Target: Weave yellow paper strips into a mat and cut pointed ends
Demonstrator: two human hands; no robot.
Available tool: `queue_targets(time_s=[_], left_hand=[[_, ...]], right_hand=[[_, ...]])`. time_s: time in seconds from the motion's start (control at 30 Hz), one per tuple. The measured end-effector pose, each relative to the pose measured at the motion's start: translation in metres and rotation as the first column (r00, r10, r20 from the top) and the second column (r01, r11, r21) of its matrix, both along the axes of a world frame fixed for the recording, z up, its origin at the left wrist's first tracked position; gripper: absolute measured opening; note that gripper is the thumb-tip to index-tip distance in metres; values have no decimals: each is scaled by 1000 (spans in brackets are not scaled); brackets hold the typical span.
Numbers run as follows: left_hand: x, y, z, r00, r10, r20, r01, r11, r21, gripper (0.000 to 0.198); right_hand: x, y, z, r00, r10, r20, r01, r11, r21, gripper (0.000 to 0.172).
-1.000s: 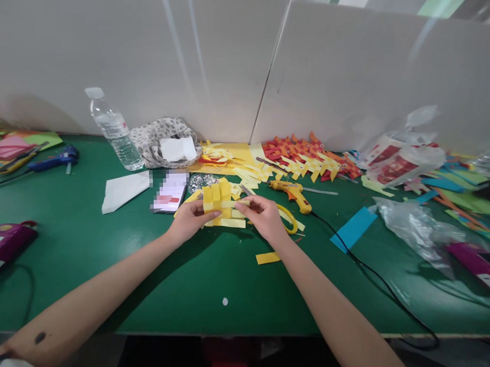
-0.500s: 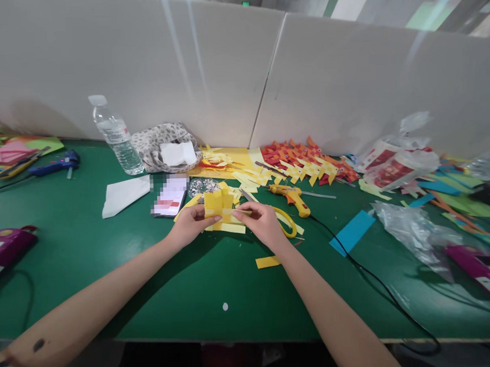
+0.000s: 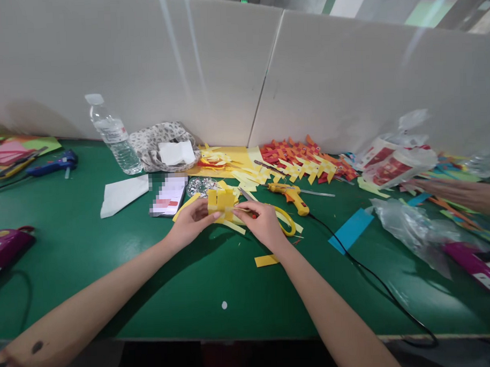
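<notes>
Yellow paper piece (image 3: pixel 223 197) pinched by left hand (image 3: pixel 195 217), pale strip (image 3: pixel 241 209) by right hand (image 3: pixel 262 221); hands close together over green table (image 3: pixel 160 293).

Two bare hands (image 3: pixel 193 218) (image 3: pixel 264 221), one left and one right, share one yellow paper piece (image 3: pixel 222 198) over one green tabletop (image 3: pixel 153 304), with one co-worker's arm (image 3: pixel 470 193) at frame's edge. Counted around them: two glue guns (image 3: pixel 291 196) (image 3: pixel 53 164), two purple power strips (image 3: pixel 14 248) (image 3: pixel 468 261), one phone (image 3: pixel 173 191), one capped water bottle (image 3: pixel 117 137), one patterned pouch (image 3: pixel 144 147) and one white dot (image 3: pixel 224 305). Red-and-orange paper pieces (image 3: pixel 290 151) overlap too closely to count.
</notes>
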State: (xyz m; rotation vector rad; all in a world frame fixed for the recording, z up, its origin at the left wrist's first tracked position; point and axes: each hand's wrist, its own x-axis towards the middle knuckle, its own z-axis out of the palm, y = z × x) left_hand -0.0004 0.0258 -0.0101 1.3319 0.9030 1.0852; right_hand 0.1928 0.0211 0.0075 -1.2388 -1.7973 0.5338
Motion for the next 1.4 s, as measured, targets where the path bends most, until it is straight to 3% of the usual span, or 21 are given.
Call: queue_targets(time_s=[0.1,0.23,0.47,0.67,0.8,0.97,1.17,1.4], left_hand=[[-3,2,-1,995,66,70,-62,996,-61,31],[-7,5,-4,992,10,123,5,992,-127,32],[-7,6,-7,998,12,62,-5,994,-111,26],[-7,5,-9,996,86,21,-83,987,-140,16],[-5,3,-2,998,27,49,-21,993,-112,23],[-4,0,2,996,-90,26,91,995,-36,38],[-4,-4,2,986,12,-166,-11,1000,11,31],[-4,-3,0,992,112,-60,-118,988,-103,36]], right_hand=[[1,1,-3,998,28,55,-28,1000,11,10],[1,-1,-4,990,36,137,-42,998,41,13],[1,-2,1,992,18,128,-23,999,44,11],[3,-1,0,989,20,145,-25,999,31,12],[3,1,-1,990,12,143,-18,999,42,11],[-2,-2,-3,984,103,144,-109,993,38,8],[-9,-9,-2,968,209,137,-213,977,11,10],[-6,-6,5,998,42,-43,-45,997,-62,22]])
